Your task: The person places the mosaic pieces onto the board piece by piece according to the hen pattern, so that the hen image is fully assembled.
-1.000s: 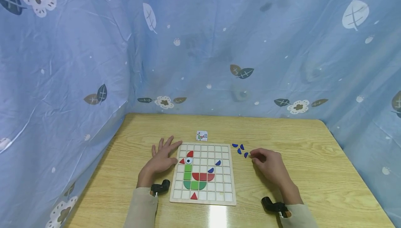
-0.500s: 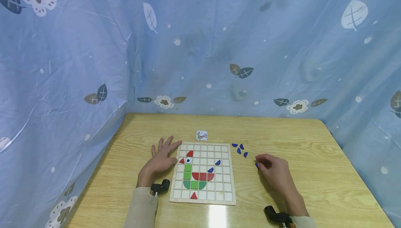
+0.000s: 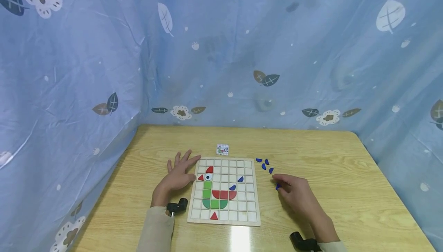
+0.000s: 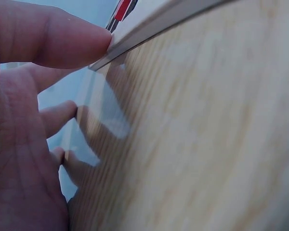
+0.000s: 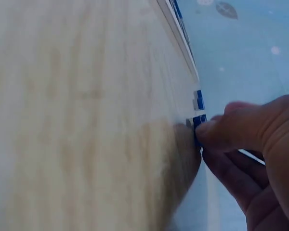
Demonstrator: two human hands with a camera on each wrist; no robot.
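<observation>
My right hand [image 3: 297,193] pinches a small blue quarter-round-like puzzle piece [image 3: 278,186] between thumb and fingers, low over the table just right of the board. The right wrist view shows the thumb against this blue piece [image 5: 197,131], its outline partly hidden. Several loose blue pieces [image 3: 263,166] lie by the board's upper right corner. My left hand [image 3: 177,177] is spread at the left edge of the wooden grid board [image 3: 242,217], thumb touching its side. Red, green and blue pieces on the board form a bird with a round eye piece [image 3: 208,177].
A small picture card [image 3: 222,149] with a similar bird pattern lies behind the board. The wood-grain table [image 3: 318,148] meets a blue patterned curtain [image 3: 214,71] at its back and sides.
My right hand first drew back rightward from the loose blue pieces with one in its fingers, then came a little left towards the board. The left hand has stayed put.
</observation>
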